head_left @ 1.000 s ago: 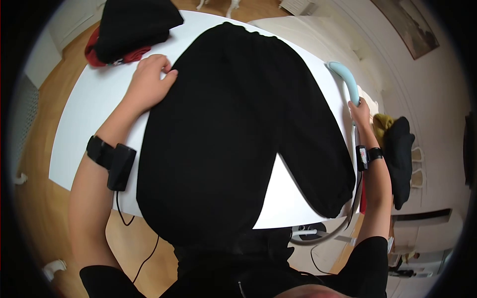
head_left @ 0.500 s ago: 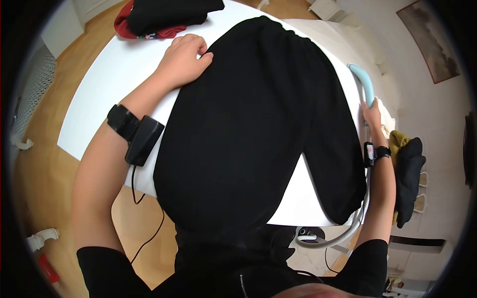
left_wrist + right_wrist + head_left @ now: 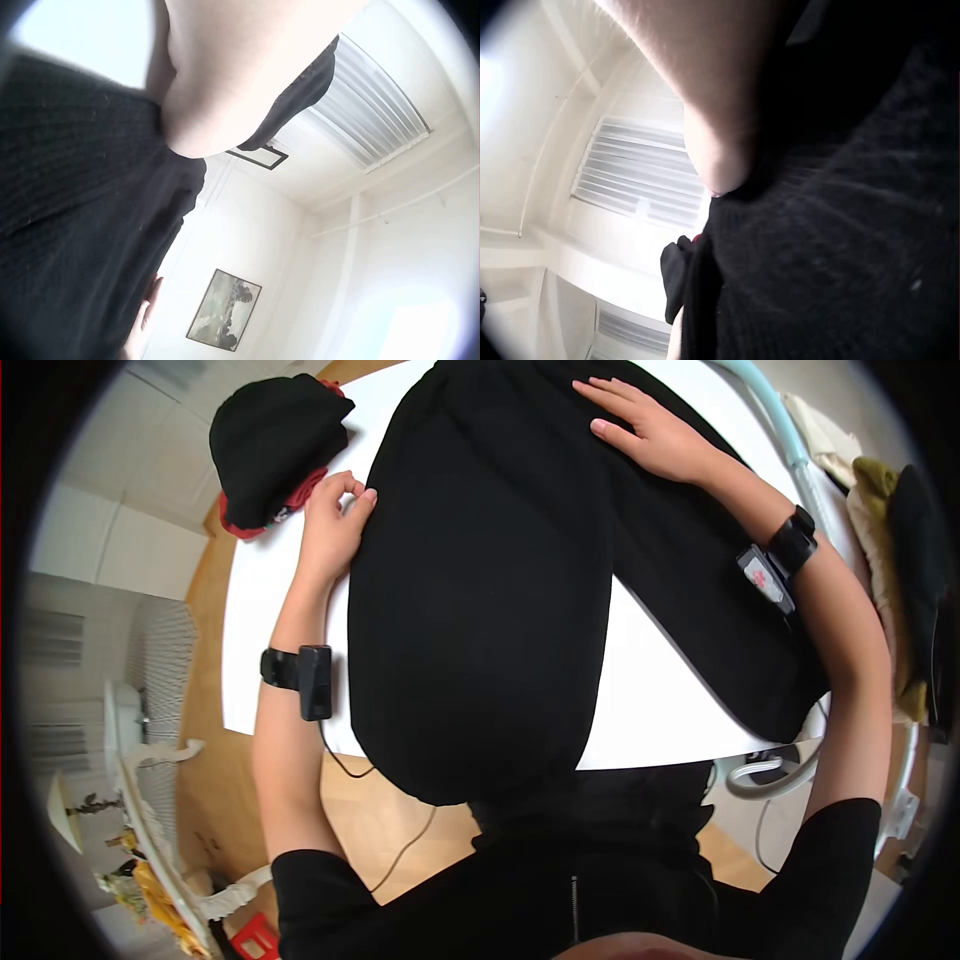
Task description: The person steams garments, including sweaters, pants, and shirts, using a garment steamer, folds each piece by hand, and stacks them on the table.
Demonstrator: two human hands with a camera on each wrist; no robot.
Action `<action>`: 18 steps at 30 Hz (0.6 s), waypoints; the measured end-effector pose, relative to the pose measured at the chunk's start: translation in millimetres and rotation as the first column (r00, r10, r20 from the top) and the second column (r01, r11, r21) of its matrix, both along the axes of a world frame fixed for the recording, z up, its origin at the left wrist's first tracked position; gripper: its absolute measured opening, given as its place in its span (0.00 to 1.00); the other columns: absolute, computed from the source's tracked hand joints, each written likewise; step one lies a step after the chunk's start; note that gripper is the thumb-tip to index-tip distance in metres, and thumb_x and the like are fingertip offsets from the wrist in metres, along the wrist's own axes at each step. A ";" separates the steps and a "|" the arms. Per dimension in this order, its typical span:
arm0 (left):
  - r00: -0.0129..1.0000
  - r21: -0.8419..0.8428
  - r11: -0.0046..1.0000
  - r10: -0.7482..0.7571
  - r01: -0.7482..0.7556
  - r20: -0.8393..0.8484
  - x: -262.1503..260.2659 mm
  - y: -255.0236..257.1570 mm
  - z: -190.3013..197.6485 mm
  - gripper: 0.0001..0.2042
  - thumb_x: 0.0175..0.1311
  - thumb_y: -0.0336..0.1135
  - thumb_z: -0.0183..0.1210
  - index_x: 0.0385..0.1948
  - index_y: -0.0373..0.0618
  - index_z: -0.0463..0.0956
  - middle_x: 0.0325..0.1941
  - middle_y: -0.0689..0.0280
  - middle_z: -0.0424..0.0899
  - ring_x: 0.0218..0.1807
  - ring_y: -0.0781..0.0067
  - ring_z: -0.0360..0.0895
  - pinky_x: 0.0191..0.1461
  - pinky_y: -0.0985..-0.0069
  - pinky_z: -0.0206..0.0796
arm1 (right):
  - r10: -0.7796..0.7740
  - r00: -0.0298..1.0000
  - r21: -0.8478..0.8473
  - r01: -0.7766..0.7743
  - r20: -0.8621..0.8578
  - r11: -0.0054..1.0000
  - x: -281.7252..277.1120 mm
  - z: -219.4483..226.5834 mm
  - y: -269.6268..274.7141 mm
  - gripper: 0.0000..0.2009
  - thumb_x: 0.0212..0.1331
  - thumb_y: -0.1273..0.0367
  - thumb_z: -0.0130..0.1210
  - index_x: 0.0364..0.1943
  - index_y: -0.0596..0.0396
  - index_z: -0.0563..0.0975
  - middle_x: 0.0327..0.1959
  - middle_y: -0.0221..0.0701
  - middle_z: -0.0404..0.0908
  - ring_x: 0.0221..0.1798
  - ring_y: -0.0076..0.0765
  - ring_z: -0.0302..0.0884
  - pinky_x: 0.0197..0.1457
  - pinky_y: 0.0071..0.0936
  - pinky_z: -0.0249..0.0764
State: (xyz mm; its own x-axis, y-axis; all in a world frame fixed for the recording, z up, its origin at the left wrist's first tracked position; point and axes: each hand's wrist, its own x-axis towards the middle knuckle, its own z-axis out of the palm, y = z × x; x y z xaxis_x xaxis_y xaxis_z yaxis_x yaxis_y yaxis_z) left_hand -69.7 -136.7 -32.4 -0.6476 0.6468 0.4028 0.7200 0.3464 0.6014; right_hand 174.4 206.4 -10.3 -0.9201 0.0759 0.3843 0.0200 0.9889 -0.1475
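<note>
Black trousers (image 3: 480, 590) lie across a white bench (image 3: 645, 690), one leg overhanging; the right hand (image 3: 655, 435), fingers extended on top, could crease them by dragging. Whether the left hand (image 3: 333, 530) pinches their edge is unclear.

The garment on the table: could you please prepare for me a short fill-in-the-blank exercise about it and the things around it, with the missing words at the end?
1. The right hand rests on a garment coloured ____.
2. In the head view, the left hand is at the garment's ____ edge.
3. The table has a ____ top.
4. Beneath the black folded cloth shows a cloth coloured ____.

Missing words: black; left; white; red.
</note>
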 end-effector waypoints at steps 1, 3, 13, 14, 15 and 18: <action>1.000 0.037 0.999 -0.010 0.011 -0.028 -4.7 -2.8 -6.3 0.09 0.60 0.35 0.63 0.31 0.39 0.75 0.56 0.51 0.77 0.57 0.56 0.74 0.58 0.68 0.63 | -0.035 0.999 0.038 0.034 0.027 0.999 -2.5 -12.7 4.1 0.26 0.73 0.56 0.46 0.72 0.42 0.63 0.73 0.39 0.62 0.78 0.45 0.52 0.79 0.38 0.50; 0.999 0.003 1.000 0.008 -0.008 0.041 -4.7 -3.7 -0.8 0.09 0.61 0.36 0.63 0.32 0.40 0.76 0.59 0.50 0.76 0.60 0.57 0.72 0.60 0.68 0.62 | 0.037 0.996 0.110 -0.028 -0.080 0.993 -5.4 -24.1 17.9 0.25 0.71 0.57 0.49 0.70 0.44 0.66 0.72 0.38 0.64 0.76 0.45 0.56 0.77 0.39 0.55; 0.946 -0.109 0.992 0.095 -0.064 0.308 48.5 -23.0 17.9 0.19 0.69 0.33 0.57 0.61 0.42 0.70 0.67 0.57 0.70 0.60 0.68 0.69 0.64 0.74 0.58 | 0.044 0.999 -0.098 -0.047 -0.029 0.994 -3.5 -7.5 8.5 0.31 0.67 0.50 0.48 0.69 0.54 0.66 0.71 0.52 0.63 0.74 0.57 0.58 0.77 0.43 0.53; 0.969 -0.196 0.979 0.093 -0.048 0.228 63.6 -34.9 22.8 0.21 0.69 0.32 0.55 0.63 0.42 0.68 0.68 0.57 0.69 0.62 0.66 0.68 0.66 0.73 0.59 | 0.054 0.998 -0.100 -0.058 -0.044 0.993 -3.1 -5.0 8.6 0.31 0.67 0.50 0.48 0.69 0.54 0.66 0.71 0.52 0.63 0.74 0.57 0.58 0.77 0.43 0.53; 0.985 -0.288 0.957 0.083 -0.036 0.151 79.1 -49.0 25.2 0.23 0.70 0.32 0.54 0.66 0.42 0.66 0.69 0.56 0.68 0.64 0.64 0.68 0.67 0.72 0.59 | 0.047 0.999 -0.110 -0.049 -0.026 0.993 -2.5 -4.5 7.5 0.31 0.67 0.50 0.48 0.69 0.54 0.66 0.71 0.52 0.63 0.74 0.57 0.58 0.77 0.43 0.53; 0.998 -0.337 0.941 0.054 -0.046 0.016 135.6 -96.8 24.2 0.23 0.70 0.28 0.51 0.67 0.40 0.64 0.69 0.54 0.67 0.71 0.56 0.64 0.72 0.67 0.56 | -0.013 0.998 -0.117 0.006 -0.057 0.993 -6.5 -13.4 9.5 0.28 0.67 0.53 0.50 0.68 0.51 0.67 0.70 0.47 0.64 0.73 0.53 0.60 0.76 0.41 0.56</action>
State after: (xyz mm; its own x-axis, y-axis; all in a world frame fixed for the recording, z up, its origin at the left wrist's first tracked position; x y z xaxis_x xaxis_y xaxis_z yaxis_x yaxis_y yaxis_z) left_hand 65.9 -233.6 -8.2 -0.6897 0.7082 0.1509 0.6828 0.5666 0.4613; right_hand 167.9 215.9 -23.7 -0.8959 0.1320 0.4243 0.0176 0.9647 -0.2628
